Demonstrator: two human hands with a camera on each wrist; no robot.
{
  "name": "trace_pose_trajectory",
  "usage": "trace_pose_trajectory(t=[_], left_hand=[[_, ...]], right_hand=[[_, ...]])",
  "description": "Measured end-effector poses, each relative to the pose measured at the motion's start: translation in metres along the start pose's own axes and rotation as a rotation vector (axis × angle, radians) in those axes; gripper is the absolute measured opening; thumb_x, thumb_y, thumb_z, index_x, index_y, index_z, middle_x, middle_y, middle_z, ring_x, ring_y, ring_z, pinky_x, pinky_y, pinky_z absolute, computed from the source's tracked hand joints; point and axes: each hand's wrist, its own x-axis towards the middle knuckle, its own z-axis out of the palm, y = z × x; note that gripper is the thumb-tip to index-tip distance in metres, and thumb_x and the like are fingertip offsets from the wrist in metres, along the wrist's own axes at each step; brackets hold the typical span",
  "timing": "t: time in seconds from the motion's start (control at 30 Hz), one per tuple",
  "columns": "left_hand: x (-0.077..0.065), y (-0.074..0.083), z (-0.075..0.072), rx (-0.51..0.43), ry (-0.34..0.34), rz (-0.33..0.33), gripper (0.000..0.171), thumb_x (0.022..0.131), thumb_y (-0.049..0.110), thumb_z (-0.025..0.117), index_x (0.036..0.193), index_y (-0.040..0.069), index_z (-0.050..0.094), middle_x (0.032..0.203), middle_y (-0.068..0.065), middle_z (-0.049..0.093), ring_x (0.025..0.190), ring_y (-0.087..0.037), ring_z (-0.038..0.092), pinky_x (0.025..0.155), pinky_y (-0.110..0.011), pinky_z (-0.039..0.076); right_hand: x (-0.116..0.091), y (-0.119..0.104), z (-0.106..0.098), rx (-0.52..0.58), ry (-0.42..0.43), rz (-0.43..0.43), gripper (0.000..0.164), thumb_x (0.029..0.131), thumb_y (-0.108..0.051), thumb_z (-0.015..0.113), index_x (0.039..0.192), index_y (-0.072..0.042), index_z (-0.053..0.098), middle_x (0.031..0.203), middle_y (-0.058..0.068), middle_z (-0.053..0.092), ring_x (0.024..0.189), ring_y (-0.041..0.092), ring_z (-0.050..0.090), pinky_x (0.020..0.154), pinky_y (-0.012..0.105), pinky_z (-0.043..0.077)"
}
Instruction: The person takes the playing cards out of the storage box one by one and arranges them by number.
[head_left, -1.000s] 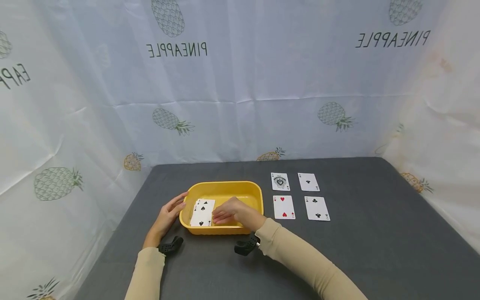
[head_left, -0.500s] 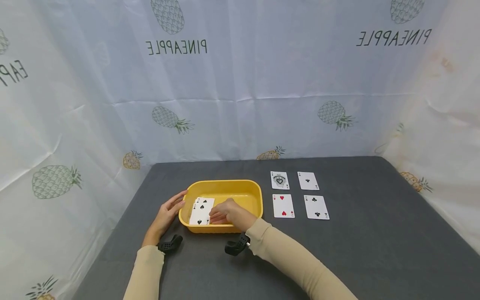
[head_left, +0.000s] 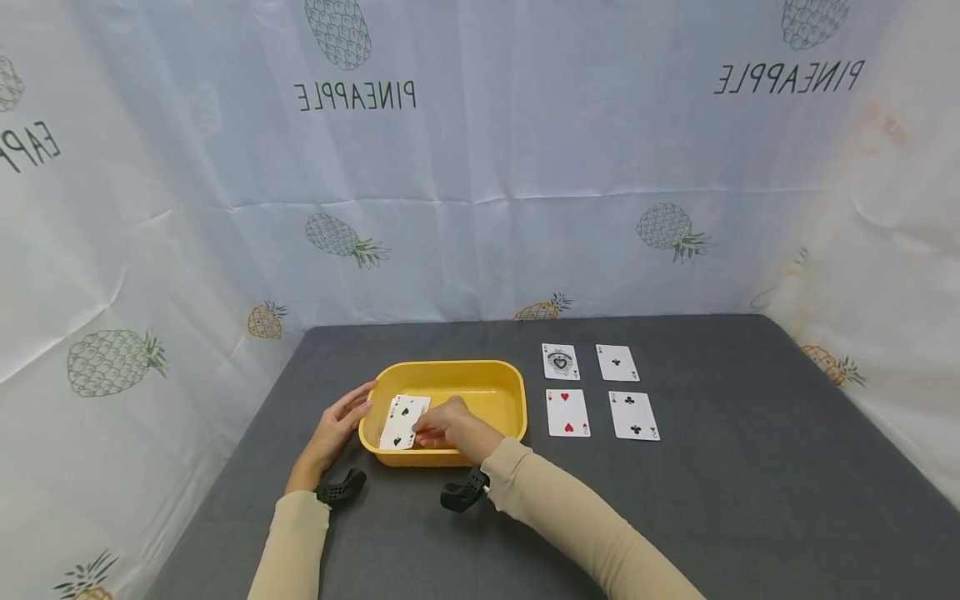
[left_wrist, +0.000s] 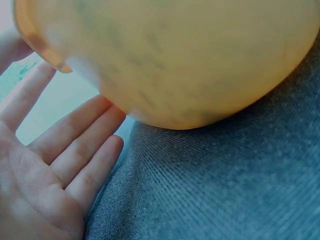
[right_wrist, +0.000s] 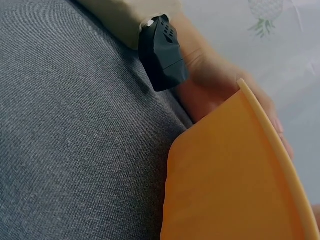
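Inside the yellow plastic tub (head_left: 491, 404), face-up playing cards overlap at the left end; the top one is a spade card (head_left: 405, 410). My right hand (head_left: 453, 425) reaches over the near rim, its fingers pinching that card's right edge. My left hand (head_left: 337, 425) stays at the tub's left end, fingertips against the outer wall. In the left wrist view its fingers (left_wrist: 87, 150) are straight below the yellow wall. The right wrist view shows the left hand (right_wrist: 215, 82) behind the tub's side (right_wrist: 225, 180); most of my right hand is out of that view.
Right of the tub, face-up cards lie in two rows: an ace of spades (head_left: 560, 362), an ace of clubs (head_left: 617, 363), a two of hearts (head_left: 567, 412) and a two of clubs (head_left: 633, 415). The dark grey cloth (head_left: 750, 467) ends at a pineapple-print curtain (head_left: 480, 250).
My right hand has moved left over the spade card and now pinches its edge; the card has tilted slightly. My left hand and the cards outside the tub have stayed put.
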Motion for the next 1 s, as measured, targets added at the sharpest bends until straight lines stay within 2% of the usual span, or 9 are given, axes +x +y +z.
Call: trace_pose_trajectory(t=[0.1,0.27,0.47,0.63,0.83,1.0], left_hand=[[0.0,0.001,0.001,0.001,-0.002,0.005,0.055,0.101,0.023,0.05,0.148,0.0,0.034,0.123,0.027,0.052,0.11,0.015,0.054,0.089,-0.009,0.047],[0.0,0.002,0.001,-0.009,-0.007,0.024,0.054,0.101,0.021,0.049,0.148,-0.002,0.033,0.125,0.024,0.053,0.11,0.014,0.055,0.088,-0.01,0.048],[-0.001,0.002,0.001,-0.027,-0.011,0.04,0.055,0.101,0.02,0.05,0.147,-0.004,0.032,0.12,0.029,0.054,0.109,0.014,0.056,0.087,-0.01,0.049],[-0.002,0.001,0.002,-0.019,-0.005,0.019,0.055,0.1,0.02,0.05,0.147,-0.003,0.033,0.116,0.03,0.057,0.106,0.014,0.057,0.086,-0.01,0.049],[-0.003,0.001,0.003,-0.006,0.011,-0.005,0.055,0.101,0.02,0.05,0.147,-0.003,0.033,0.113,0.032,0.057,0.105,0.014,0.057,0.086,-0.009,0.048],[-0.003,0.002,0.003,-0.004,0.009,0.009,0.055,0.101,0.019,0.05,0.147,-0.004,0.033,0.115,0.033,0.054,0.106,0.016,0.055,0.087,-0.009,0.048]], right_hand=[[-0.001,0.0,0.0,-0.02,0.013,-0.002,0.024,0.079,0.003,0.074,0.099,0.005,0.062,0.059,0.006,0.061,0.044,0.01,0.057,0.045,0.019,0.05],[-0.002,-0.002,-0.002,-0.015,0.008,-0.004,0.019,0.079,0.004,0.072,0.097,0.005,0.065,0.061,0.008,0.061,0.046,0.013,0.059,0.048,0.022,0.053],[-0.003,-0.003,-0.006,0.003,-0.015,-0.016,0.016,0.079,0.005,0.071,0.094,0.005,0.067,0.064,0.008,0.063,0.048,0.012,0.061,0.048,0.022,0.053],[-0.007,-0.002,-0.015,-0.016,-0.048,-0.054,0.013,0.08,0.002,0.07,0.093,0.005,0.069,0.067,0.008,0.063,0.052,0.012,0.061,0.051,0.019,0.053],[-0.017,0.001,-0.035,0.0,-0.16,-0.167,0.015,0.085,-0.002,0.068,0.097,0.007,0.069,0.075,0.005,0.063,0.063,0.011,0.063,0.062,0.021,0.057],[-0.027,0.005,-0.062,-0.032,-0.351,-0.378,0.023,0.091,-0.006,0.06,0.107,0.011,0.062,0.088,0.006,0.064,0.078,0.011,0.064,0.081,0.027,0.058]])
